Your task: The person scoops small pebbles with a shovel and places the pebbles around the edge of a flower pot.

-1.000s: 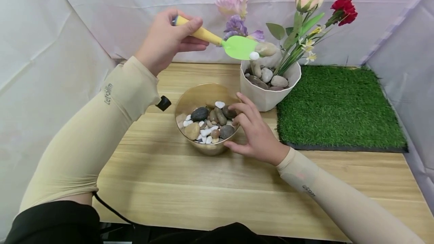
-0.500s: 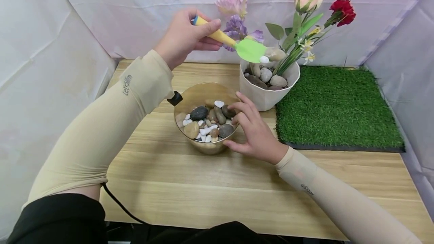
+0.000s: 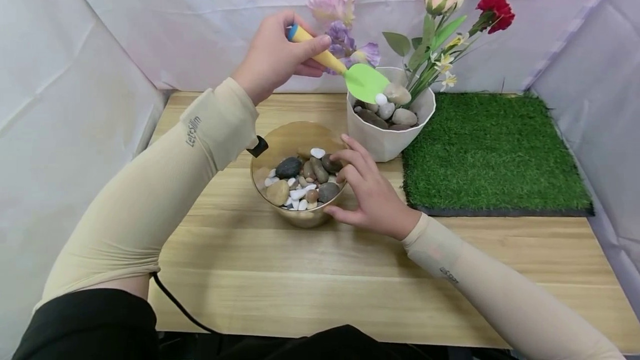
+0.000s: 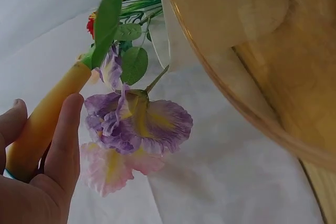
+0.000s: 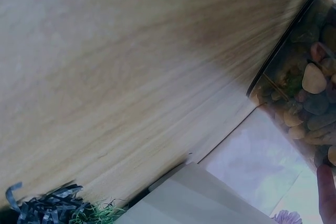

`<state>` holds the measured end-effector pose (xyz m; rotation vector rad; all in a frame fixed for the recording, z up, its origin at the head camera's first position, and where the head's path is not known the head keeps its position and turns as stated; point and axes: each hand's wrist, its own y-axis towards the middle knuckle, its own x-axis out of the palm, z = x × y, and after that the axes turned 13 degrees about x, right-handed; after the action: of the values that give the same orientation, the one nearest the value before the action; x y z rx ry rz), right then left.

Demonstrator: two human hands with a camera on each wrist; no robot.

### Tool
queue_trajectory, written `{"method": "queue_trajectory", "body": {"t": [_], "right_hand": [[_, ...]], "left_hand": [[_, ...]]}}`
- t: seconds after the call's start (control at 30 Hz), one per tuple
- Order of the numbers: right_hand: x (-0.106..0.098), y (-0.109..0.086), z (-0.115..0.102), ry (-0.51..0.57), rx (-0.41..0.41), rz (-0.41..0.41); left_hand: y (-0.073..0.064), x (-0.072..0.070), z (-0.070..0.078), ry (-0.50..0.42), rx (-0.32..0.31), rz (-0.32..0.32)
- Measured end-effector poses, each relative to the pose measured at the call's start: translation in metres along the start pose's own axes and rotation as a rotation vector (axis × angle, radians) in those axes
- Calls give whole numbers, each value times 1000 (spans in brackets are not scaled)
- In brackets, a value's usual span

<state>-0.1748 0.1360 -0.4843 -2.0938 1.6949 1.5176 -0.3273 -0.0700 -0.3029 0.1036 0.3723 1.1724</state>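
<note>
My left hand (image 3: 277, 54) grips the yellow handle of a toy garden trowel (image 3: 367, 82) with a green blade. The blade slopes down over the white flower pot (image 3: 382, 140). A beige stone (image 3: 397, 94) and a small white pebble (image 3: 381, 99) sit at its tip, above the stones in the pot; I cannot tell whether they still touch the blade. My right hand (image 3: 372, 193) holds the near right side of an amber see-through bowl (image 3: 270, 140), fingers and thumb bent round its wall. Dark, tan and white stones (image 3: 300, 182) lie in the bowl.
Artificial flowers (image 3: 442, 32) lean out of the pot. A purple iris (image 4: 139, 119) hangs beside it in the left wrist view. A square of artificial grass (image 3: 500, 154) lies right of the pot. White cloth (image 3: 150, 15) stands behind the wooden table (image 3: 280, 282).
My left hand has moved right with the trowel. The blade has tipped down, and the beige stone and white pebble have come lower into the pot. My right hand stays on the bowl.
</note>
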Motion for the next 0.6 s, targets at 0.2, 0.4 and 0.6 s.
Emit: {"method": "queue_trajectory", "body": {"t": [0.2,0.4,0.6], "right_hand": [[2,1,0,1,-9,-5],[3,3,0,11,-15,-5],[6,4,3,19,-19,-9]], "left_hand": [[-4,10,11,199,99,-25],[-12,19,19,385,248,-107],[-21,20,19,463,327,-151]]}}
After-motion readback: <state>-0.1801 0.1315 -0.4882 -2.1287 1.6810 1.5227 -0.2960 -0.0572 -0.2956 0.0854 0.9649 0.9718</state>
